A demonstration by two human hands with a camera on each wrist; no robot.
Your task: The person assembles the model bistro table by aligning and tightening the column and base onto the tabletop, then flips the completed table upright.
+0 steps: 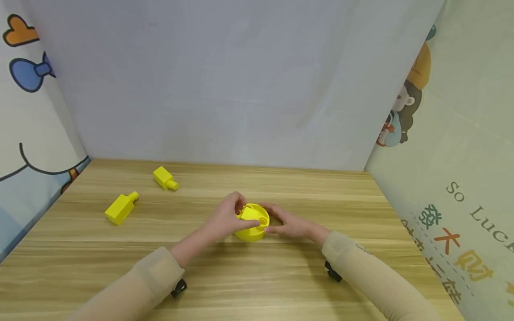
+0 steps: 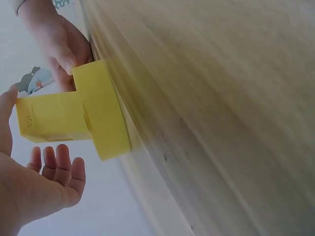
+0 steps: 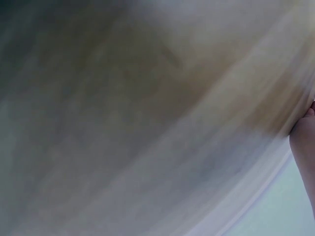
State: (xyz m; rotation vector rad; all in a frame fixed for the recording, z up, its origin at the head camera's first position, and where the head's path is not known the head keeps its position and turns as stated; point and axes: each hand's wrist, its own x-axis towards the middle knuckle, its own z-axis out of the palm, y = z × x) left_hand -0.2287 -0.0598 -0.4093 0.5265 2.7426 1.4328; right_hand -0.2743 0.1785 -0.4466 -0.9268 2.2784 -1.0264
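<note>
A shallow round yellow dish [image 1: 250, 235] stands on the table between my hands. Inside it a yellow square block [image 1: 249, 213] stands upright, with a small ring-shaped yellow part [image 1: 263, 220] beside it. The left wrist view shows the block [image 2: 51, 115] side-on, rising from the dish [image 2: 101, 110]. My left hand [image 1: 227, 217] reaches over from the left, thumb at the block's top corner, the other fingers loosely bent and apart from it. At the right rim, my right hand [image 1: 290, 221] holds the dish between thumb and fingers. Only part of the right hand [image 3: 304, 142] enters its own wrist view.
Two yellow bottle-shaped pieces lie on their sides at the left: one bottle [image 1: 120, 208] nearer, another bottle [image 1: 164, 178] farther back. The wooden table [image 1: 321, 191] ends at a grey cloth backdrop [image 1: 225, 89]. Printed cloths hang on both sides.
</note>
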